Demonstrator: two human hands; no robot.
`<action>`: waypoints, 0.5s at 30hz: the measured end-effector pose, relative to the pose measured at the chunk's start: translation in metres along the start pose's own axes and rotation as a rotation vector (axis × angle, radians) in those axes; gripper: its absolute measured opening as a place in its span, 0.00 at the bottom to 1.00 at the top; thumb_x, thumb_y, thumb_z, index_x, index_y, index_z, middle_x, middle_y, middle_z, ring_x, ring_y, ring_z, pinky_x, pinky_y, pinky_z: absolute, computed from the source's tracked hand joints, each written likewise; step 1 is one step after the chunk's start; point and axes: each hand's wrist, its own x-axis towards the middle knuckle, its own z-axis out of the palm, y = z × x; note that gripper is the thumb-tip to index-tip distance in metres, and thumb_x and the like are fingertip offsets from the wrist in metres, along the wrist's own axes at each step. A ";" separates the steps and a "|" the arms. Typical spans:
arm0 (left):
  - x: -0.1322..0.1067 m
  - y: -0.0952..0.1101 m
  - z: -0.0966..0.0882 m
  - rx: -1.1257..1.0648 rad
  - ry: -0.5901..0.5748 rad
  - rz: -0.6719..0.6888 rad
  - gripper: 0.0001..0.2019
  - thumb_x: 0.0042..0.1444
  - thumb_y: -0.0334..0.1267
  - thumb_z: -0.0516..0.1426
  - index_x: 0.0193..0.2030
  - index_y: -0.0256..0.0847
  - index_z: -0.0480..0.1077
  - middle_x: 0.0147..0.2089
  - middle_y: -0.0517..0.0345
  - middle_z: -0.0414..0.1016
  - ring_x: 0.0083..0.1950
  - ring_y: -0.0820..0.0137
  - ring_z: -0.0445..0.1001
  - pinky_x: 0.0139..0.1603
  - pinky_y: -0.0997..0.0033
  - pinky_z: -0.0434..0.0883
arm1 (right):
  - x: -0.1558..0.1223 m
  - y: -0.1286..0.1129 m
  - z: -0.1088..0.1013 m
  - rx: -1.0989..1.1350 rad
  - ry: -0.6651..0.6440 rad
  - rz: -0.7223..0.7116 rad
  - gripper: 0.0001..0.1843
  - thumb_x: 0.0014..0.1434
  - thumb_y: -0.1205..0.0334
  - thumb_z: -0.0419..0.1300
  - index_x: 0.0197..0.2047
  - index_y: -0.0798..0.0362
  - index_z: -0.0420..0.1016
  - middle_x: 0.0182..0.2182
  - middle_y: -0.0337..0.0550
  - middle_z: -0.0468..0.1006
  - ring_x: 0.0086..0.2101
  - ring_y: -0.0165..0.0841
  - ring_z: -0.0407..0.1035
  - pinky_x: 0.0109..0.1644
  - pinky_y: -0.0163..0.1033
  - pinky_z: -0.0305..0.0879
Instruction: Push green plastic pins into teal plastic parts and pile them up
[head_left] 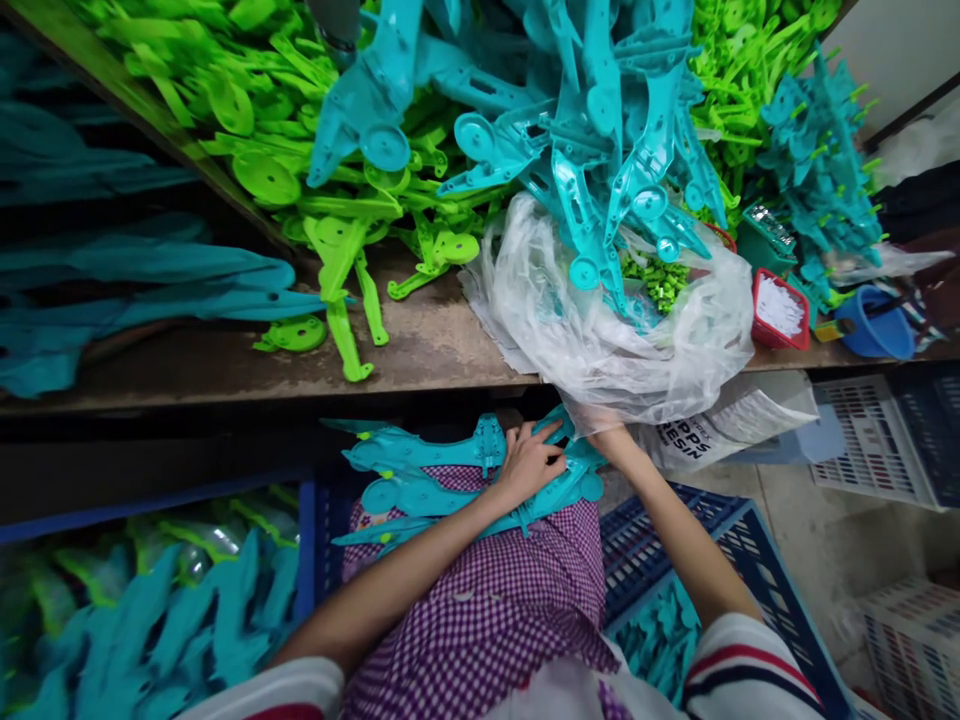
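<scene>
Several teal plastic parts (420, 492), long and flat with round ends, lie side by side across the lap on a purple checked cloth (480, 590). Small green bits show at their left ends. My left hand (531, 462) is closed over the right part of these pieces, its fingers bent against the plastic. Close beside it, my right hand (604, 432) is at the right ends of the pieces, under the edge of a clear plastic bag (600, 370). The bag and the pieces hide its fingers, so what they hold cannot be seen.
Teal and green parts (337, 235) are heaped on the wooden bench (427, 340). Green pegs (660, 280) sit in the bag. A red tray (780, 310) of white pieces and a blue bowl (881, 322) stand right. Blue crates (780, 570) flank the lap.
</scene>
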 end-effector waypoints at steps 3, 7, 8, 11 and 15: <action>0.000 0.000 0.000 -0.026 0.002 -0.012 0.11 0.60 0.47 0.58 0.38 0.53 0.83 0.68 0.66 0.66 0.64 0.46 0.55 0.58 0.42 0.54 | 0.002 0.005 0.000 -0.049 -0.044 -0.010 0.23 0.62 0.65 0.52 0.58 0.57 0.74 0.56 0.52 0.75 0.56 0.44 0.68 0.68 0.51 0.56; 0.000 0.001 0.000 -0.029 -0.003 -0.029 0.11 0.59 0.46 0.58 0.37 0.52 0.83 0.67 0.65 0.67 0.64 0.48 0.56 0.58 0.43 0.54 | 0.006 0.006 0.001 -0.058 -0.052 0.041 0.20 0.63 0.64 0.52 0.54 0.56 0.76 0.52 0.53 0.77 0.55 0.45 0.69 0.65 0.55 0.60; 0.000 0.001 0.000 -0.027 -0.005 -0.029 0.11 0.59 0.47 0.58 0.37 0.52 0.83 0.67 0.65 0.67 0.63 0.48 0.56 0.58 0.44 0.55 | 0.007 0.005 0.003 -0.049 -0.062 0.036 0.19 0.63 0.64 0.52 0.53 0.55 0.77 0.51 0.52 0.78 0.54 0.45 0.70 0.65 0.55 0.60; 0.000 0.000 0.000 -0.026 -0.004 -0.022 0.11 0.59 0.47 0.58 0.37 0.53 0.83 0.67 0.66 0.67 0.63 0.47 0.57 0.57 0.44 0.55 | 0.011 0.003 0.007 -0.023 -0.094 -0.011 0.18 0.62 0.67 0.52 0.52 0.52 0.78 0.50 0.49 0.79 0.54 0.43 0.70 0.65 0.51 0.61; -0.001 0.000 0.001 -0.027 0.008 -0.020 0.11 0.60 0.47 0.57 0.37 0.53 0.83 0.67 0.65 0.67 0.63 0.46 0.57 0.57 0.44 0.55 | 0.012 0.001 0.007 -0.032 -0.032 0.065 0.16 0.63 0.63 0.53 0.48 0.54 0.78 0.47 0.50 0.80 0.52 0.44 0.71 0.64 0.53 0.62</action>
